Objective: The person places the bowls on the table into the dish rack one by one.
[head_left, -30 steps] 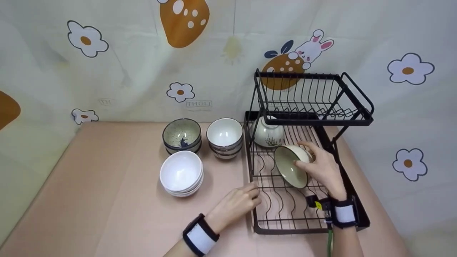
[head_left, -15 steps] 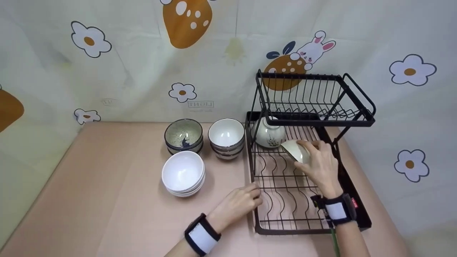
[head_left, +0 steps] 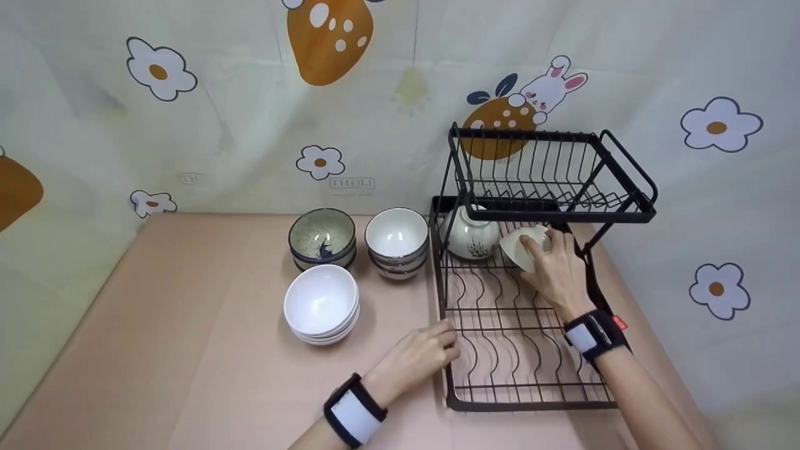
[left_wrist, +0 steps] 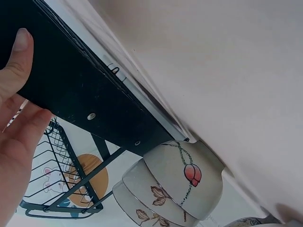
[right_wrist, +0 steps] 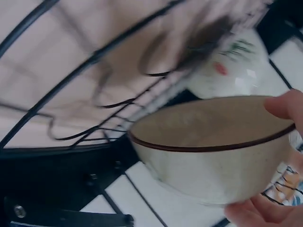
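My right hand (head_left: pixel 556 278) pinches a pale bowl with a dark brown rim (right_wrist: pixel 213 170), thumb at the rim and fingers on the outside. The bowl is tilted over the lower tier of a black wire dish rack (head_left: pixel 531 405), beside an upside-down bowl with a plant print (head_left: pixel 470 235). Part of the held bowl is behind my fingers in the head view. My left hand (head_left: pixel 415 352) grips the rack's left side; in the left wrist view the thumb (left_wrist: pixel 21 61) lies against the black side wall and the fingers curl over its edge.
Left of the rack stand stacked white bowls with dark rims (head_left: pixel 396 234), speckled green-grey bowls (head_left: pixel 320 234) and plain white bowls (head_left: pixel 320 301). The rack's upper tier (head_left: pixel 556 216) overhangs the back of the lower one. A patterned curtain (head_left: pixel 237 125) hangs behind the table.
My right hand has carried the bowl back toward the rear of the lower tier and turned its opening down, out of the head camera's sight. The left hand stays on the rack's side.
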`<act>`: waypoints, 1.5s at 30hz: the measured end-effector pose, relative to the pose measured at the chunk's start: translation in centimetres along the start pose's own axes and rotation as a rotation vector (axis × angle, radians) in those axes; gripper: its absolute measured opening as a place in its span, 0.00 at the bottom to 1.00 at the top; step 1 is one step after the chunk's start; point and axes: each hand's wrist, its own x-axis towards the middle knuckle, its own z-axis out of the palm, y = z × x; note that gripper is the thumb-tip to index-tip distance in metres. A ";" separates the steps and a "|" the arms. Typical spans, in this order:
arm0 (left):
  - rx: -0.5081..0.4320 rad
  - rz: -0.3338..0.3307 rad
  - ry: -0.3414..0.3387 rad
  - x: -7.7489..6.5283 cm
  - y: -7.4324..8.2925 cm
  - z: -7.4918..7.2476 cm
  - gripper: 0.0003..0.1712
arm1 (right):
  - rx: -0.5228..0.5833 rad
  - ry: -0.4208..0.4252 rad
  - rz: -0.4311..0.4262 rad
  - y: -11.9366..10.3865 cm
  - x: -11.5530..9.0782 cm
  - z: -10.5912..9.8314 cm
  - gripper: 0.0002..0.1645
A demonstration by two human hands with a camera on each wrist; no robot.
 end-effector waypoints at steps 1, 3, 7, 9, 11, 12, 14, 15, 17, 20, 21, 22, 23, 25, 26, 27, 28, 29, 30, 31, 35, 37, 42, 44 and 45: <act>-0.002 -0.001 -0.002 0.0 0.0 0.0 0.08 | -0.012 0.005 -0.019 0.3 0.0 0.4 0.40; -0.007 -0.003 -0.006 0.0 0.0 0.1 0.08 | -0.048 0.016 -0.052 0.9 0.0 1.0 0.41; -0.014 -0.003 -0.012 0.0 0.0 0.1 0.08 | -0.118 0.044 -0.123 1.9 0.2 2.3 0.42; -0.011 0.000 -0.011 0.0 0.0 0.1 0.08 | -0.145 0.056 -0.155 2.2 0.4 2.8 0.43; -0.010 0.002 -0.008 0.0 0.0 0.1 0.08 | -0.163 0.049 -0.175 2.5 0.6 3.4 0.45; -0.009 0.003 -0.009 0.0 0.0 0.1 0.08 | -0.174 0.039 -0.181 2.5 0.7 3.6 0.45; -0.013 0.004 -0.005 -0.1 -0.1 0.1 0.08 | -0.196 0.018 -0.183 2.6 1.0 4.0 0.45; -0.014 0.004 -0.002 -0.1 -0.1 0.0 0.08 | -0.203 0.010 -0.181 2.7 1.1 4.2 0.45; -0.013 0.004 -0.002 -0.1 -0.1 0.1 0.08 | -0.218 0.003 -0.181 2.9 1.2 4.5 0.45; -0.009 0.004 0.000 -0.1 -0.1 0.1 0.08 | -0.228 0.040 -0.202 3.3 1.4 5.2 0.40; -0.006 0.004 -0.002 -0.1 -0.1 0.1 0.08 | -0.230 0.054 -0.211 3.5 1.5 5.4 0.38; -0.008 0.003 -0.003 -0.1 -0.1 0.0 0.08 | -0.235 0.070 -0.221 3.6 1.5 5.6 0.36; -0.009 0.003 -0.003 -0.1 -0.1 0.0 0.08 | -0.240 0.085 -0.231 3.7 1.6 5.8 0.33; -0.011 0.003 -0.006 -0.1 -0.1 0.0 0.08 | -0.249 0.104 -0.244 3.9 1.7 6.1 0.31; -0.010 0.004 -0.007 -0.1 -0.1 0.0 0.08 | -0.255 0.109 -0.247 4.0 1.7 6.2 0.30; -0.011 0.003 -0.008 -0.1 -0.1 0.1 0.08 | -0.261 0.111 -0.247 4.0 1.8 6.3 0.30; -0.013 0.002 -0.008 -0.1 -0.1 0.1 0.08 | -0.266 0.109 -0.244 4.0 1.9 6.3 0.30; -0.014 0.001 -0.008 -0.1 -0.1 0.1 0.08 | -0.267 0.107 -0.239 4.0 1.9 6.4 0.31; -0.015 0.000 -0.008 -0.1 -0.1 0.1 0.08 | -0.267 0.098 -0.233 4.0 2.0 6.4 0.33; -0.015 0.000 -0.007 -0.1 -0.1 0.1 0.08 | -0.272 0.091 -0.227 4.0 2.0 6.5 0.34; -0.012 0.003 -0.003 -0.1 -0.1 0.1 0.08 | -0.278 0.077 -0.195 3.8 2.1 6.9 0.39; -0.003 0.009 -0.003 -0.1 -0.1 0.1 0.07 | -0.290 0.077 -0.186 3.8 2.0 7.2 0.38; 0.007 0.017 -0.002 -0.1 -0.1 0.1 0.07 | -0.278 0.110 -0.165 3.6 2.0 8.0 0.34; 0.005 0.016 0.000 -0.1 -0.1 0.1 0.06 | -0.259 0.124 -0.155 3.5 2.0 8.2 0.32; 0.002 0.014 0.001 -0.1 -0.1 0.1 0.06 | -0.248 0.131 -0.152 3.5 2.0 8.2 0.32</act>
